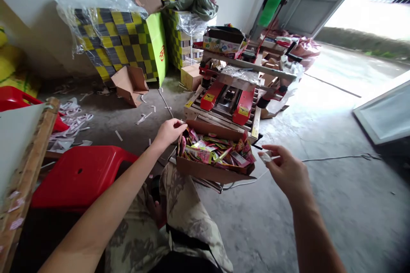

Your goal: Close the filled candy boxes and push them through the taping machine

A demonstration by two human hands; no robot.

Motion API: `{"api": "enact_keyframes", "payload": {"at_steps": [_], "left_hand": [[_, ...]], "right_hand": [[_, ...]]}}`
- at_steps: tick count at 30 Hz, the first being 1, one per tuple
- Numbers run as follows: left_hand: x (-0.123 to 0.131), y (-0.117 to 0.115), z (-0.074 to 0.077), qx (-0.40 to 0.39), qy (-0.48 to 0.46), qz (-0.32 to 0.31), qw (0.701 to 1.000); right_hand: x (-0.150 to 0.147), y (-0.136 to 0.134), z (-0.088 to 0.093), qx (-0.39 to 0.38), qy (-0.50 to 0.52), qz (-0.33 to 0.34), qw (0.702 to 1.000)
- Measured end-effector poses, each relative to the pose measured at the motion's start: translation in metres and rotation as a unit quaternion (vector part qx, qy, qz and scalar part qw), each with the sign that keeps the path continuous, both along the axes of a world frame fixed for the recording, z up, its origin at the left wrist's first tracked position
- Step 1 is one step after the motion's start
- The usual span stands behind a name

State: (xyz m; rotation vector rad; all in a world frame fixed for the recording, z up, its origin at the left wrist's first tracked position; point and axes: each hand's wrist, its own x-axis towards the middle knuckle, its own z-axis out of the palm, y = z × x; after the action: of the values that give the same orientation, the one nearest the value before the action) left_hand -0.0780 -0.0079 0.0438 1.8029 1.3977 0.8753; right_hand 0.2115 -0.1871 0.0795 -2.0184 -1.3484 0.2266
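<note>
An open cardboard box (213, 171) full of small pink, green and yellow packets (221, 149) sits in front of me, at the near end of a roller conveyor (197, 113). My left hand (169, 133) is closed in a pinch at the box's far left corner, its fingertips against the edge. Out to the right of the box, apart from it, my right hand (286, 170) pinches a small crumpled white scrap (265, 156) between thumb and fingers. Whether the scrap is paper or plastic I cannot tell.
A red carton-sealing machine (229, 94) with a printed carton (222, 42) on top stands beyond the box. To my left are a red stool (77, 175) and a wood-edged table (35, 166). Stacked cartons (115, 42) line the wall. A cable (339, 158) crosses the floor.
</note>
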Motion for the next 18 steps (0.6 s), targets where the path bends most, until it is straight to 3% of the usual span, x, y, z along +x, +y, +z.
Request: {"api": "enact_keyframes", "payload": {"at_steps": [3, 6, 8, 10, 14, 18], "left_hand": [[0.003, -0.004, 0.008, 0.058, 0.069, 0.025, 0.996], [0.006, -0.013, 0.005, 0.107, -0.01, -0.005, 0.994], [0.007, -0.018, 0.001, 0.113, -0.063, -0.055, 0.99], [0.01, -0.02, 0.002, 0.109, -0.064, -0.129, 0.984], [0.025, -0.014, 0.008, 0.121, 0.041, -0.286, 0.95], [0.048, -0.002, -0.001, 0.129, 0.235, -0.348, 0.898]], "right_hand": [[0.016, 0.002, -0.013, -0.032, 0.128, 0.062, 0.989], [0.018, 0.017, -0.026, -0.064, 0.292, 0.212, 0.931], [0.013, 0.032, -0.032, -0.078, 0.312, 0.279, 0.905], [0.007, 0.046, -0.034, -0.107, 0.27, 0.316, 0.903], [-0.008, 0.071, -0.031, -0.195, 0.087, 0.33, 0.92], [-0.027, 0.09, -0.035, -0.263, -0.116, 0.344, 0.894]]}}
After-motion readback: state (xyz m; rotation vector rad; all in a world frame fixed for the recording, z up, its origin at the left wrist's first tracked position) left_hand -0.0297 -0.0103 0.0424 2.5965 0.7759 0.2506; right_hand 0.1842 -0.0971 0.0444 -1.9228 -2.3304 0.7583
